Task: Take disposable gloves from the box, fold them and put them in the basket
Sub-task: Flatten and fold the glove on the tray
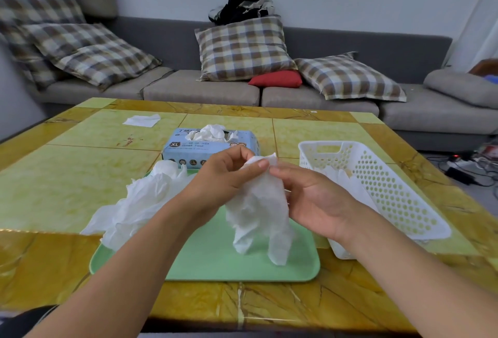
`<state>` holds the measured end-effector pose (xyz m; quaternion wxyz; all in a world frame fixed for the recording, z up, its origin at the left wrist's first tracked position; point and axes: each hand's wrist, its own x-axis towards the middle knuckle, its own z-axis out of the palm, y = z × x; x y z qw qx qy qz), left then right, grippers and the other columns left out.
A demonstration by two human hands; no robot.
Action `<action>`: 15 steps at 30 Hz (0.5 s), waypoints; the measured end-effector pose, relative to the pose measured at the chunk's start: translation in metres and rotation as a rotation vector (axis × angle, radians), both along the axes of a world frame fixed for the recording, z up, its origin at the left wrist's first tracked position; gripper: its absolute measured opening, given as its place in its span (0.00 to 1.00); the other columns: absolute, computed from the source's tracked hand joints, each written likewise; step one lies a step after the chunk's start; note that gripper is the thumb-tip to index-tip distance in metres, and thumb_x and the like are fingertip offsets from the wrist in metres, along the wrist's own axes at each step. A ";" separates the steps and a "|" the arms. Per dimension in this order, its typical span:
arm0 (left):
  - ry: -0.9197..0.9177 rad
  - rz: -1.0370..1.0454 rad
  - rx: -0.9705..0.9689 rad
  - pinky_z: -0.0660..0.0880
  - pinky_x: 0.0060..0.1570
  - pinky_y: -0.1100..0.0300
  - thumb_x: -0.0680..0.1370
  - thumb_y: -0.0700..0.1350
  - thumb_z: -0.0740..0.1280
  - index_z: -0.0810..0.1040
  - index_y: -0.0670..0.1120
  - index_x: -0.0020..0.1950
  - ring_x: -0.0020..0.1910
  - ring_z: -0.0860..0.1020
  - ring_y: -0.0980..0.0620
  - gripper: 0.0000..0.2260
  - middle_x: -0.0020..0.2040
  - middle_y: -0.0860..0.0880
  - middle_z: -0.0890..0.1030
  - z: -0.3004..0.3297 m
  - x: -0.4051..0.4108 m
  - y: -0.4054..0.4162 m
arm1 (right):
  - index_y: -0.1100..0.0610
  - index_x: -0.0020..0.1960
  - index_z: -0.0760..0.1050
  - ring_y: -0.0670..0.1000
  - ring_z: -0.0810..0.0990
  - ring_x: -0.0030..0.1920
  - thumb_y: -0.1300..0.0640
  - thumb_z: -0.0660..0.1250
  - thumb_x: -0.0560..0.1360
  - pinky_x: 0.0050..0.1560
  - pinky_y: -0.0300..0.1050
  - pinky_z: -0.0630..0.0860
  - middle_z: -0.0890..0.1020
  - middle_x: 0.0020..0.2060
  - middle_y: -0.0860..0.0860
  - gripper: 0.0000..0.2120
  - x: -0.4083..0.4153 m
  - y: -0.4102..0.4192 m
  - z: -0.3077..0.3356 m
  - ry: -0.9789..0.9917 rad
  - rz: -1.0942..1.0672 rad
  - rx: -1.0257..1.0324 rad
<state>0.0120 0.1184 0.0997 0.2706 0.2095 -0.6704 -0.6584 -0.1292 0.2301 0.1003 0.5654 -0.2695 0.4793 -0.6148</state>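
Both bare forearms come in from the bottom edge and meet above the green tray point(210, 262). The left hand point(223, 176) is raised with its back toward the camera; its thumb and curled fingers point(262, 163) pinch the top edge of a thin white glove point(258, 203). The right hand point(312, 197) stands just beside it, palm turned to the left, and its fingers touch the same top edge from the other side. The thumb of this hand is hidden behind the glove, so how firmly it grips is hard to make out.

The glove hangs down from the two hands, crumpled and half transparent, and its lower tips reach close to the tray surface; whether they touch it I cannot tell.

On the left part of the tray lies a loose pile of gloves point(137, 200), wrinkled, partly spilling over the tray edge onto the yellow-green tabletop point(67, 176). The left forearm covers part of this pile.

To the right of the tray stands a white perforated basket point(398, 192). Something white lies inside it, but the right wrist hides much of it.

Behind the hands is the light blue glove box point(188, 149), marked XL, with white gloves bulging out of its top opening. The left hand cuts off its front corner.

Farther back on the tabletop lies one flat white sheet point(142, 120). Beyond is a grey sofa point(202, 92) with checked cushions.
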 end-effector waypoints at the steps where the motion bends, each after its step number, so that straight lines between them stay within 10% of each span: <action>1: 0.029 -0.059 0.041 0.74 0.39 0.56 0.72 0.52 0.73 0.76 0.48 0.41 0.39 0.78 0.49 0.10 0.41 0.46 0.81 0.003 0.001 0.001 | 0.59 0.67 0.78 0.55 0.77 0.54 0.57 0.71 0.74 0.61 0.53 0.72 0.81 0.56 0.56 0.22 0.000 0.001 0.000 0.073 0.018 0.006; 8: 0.085 -0.054 0.117 0.74 0.35 0.59 0.74 0.47 0.74 0.75 0.41 0.53 0.38 0.78 0.49 0.14 0.45 0.43 0.79 0.017 0.013 -0.003 | 0.63 0.65 0.78 0.60 0.81 0.60 0.62 0.72 0.72 0.66 0.55 0.74 0.82 0.61 0.61 0.21 -0.004 0.005 0.010 0.122 -0.060 -0.108; 15: 0.096 -0.065 0.140 0.82 0.47 0.55 0.73 0.43 0.73 0.76 0.38 0.65 0.51 0.83 0.43 0.21 0.56 0.39 0.84 0.021 0.027 -0.004 | 0.63 0.58 0.82 0.54 0.85 0.47 0.62 0.71 0.73 0.47 0.47 0.84 0.85 0.52 0.59 0.14 -0.003 0.011 0.023 0.084 -0.039 -0.150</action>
